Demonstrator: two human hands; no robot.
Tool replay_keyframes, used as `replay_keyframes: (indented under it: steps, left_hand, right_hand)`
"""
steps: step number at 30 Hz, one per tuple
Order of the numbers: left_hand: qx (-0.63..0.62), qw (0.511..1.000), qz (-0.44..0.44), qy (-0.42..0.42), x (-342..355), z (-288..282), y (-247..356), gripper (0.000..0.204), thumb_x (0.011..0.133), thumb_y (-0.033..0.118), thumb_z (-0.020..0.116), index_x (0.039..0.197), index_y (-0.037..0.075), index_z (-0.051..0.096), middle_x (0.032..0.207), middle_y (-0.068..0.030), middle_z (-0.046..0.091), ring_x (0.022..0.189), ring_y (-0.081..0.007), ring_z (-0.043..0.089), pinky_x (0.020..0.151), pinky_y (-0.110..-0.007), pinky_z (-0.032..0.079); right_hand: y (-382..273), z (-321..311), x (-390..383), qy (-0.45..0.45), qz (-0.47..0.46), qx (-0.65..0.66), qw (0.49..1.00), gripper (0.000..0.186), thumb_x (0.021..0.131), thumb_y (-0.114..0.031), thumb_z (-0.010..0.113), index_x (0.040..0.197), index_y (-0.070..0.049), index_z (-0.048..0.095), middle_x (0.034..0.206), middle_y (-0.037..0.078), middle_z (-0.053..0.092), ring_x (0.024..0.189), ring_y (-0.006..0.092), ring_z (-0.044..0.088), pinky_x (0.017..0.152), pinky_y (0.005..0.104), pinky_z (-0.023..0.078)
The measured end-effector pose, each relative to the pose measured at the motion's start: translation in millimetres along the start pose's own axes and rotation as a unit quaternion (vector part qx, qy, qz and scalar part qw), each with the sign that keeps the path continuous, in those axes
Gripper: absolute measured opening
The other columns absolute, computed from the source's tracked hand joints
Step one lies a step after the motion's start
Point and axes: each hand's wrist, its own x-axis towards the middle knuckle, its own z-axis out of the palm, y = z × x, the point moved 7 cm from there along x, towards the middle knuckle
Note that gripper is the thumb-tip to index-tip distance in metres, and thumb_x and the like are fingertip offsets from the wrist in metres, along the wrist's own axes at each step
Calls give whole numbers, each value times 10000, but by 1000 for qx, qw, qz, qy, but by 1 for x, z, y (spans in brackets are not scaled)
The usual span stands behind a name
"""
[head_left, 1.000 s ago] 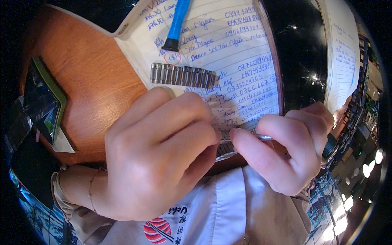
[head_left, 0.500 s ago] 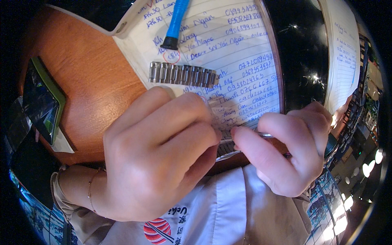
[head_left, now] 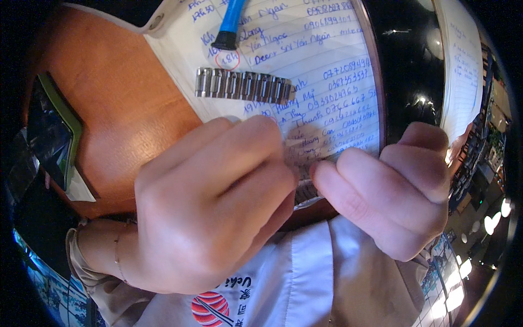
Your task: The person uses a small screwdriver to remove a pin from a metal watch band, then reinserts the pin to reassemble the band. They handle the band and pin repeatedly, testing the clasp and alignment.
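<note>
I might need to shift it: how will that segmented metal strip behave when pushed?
The metal strip may flex, given the dark gaps between its segments. Its shiny faces could be slippery. Lying flat on the page, it seems unlikely to roll.

Glossy orange-brown wooden tabletop [head_left: 109,109] at left, white light patches [head_left: 454,299] against dim surroundings [head_left: 482,182] right

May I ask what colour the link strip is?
Silvery grey; the link strip shows best in head view.

two bare hands [head_left: 210,204] [head_left: 381,191], one metal link band [head_left: 242,85], one blue-handled tool [head_left: 232,17], one thin bracelet [head_left: 117,256], two handwritten pages [head_left: 340,60] [head_left: 460,82]
</note>
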Motion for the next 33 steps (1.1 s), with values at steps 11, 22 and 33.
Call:
replay_keyframes:
  steps: [11, 22, 33]
  left_hand:
    - [-38, 999, 11, -5, -2, -1, -3, 226, 534, 25, 762, 687, -11, 601, 692, -92, 556, 565, -201, 539, 468, -272, 383]
    - [-37, 999, 7, -18, 1, 3, -6, 206, 545, 6, 758, 688, -5, 610, 693, -89, 558, 527, -173, 518, 438, -262, 362]
    - [-42, 999, 4, 14, -1, 1, -6, 217, 551, 9, 759, 723, 4, 628, 703, -82, 571, 553, -181, 538, 466, -265, 389]
  right_hand:
    - [-11, -2, 4, -9, -46, -34, 998, 331, 498, -295, 579, 728, -82, 686, 742, -37, 587, 725, 131, 381, 557, 284, 346]
    - [-5, -1, 0, -54, -61, -52, 995, 355, 517, -328, 581, 773, -117, 709, 801, -49, 566, 733, 128, 376, 542, 258, 349]
    - [-8, -20, -8, -34, -16, -27, 999, 161, 681, -207, 647, 816, -120, 647, 796, -38, 558, 720, 134, 404, 592, 259, 359]
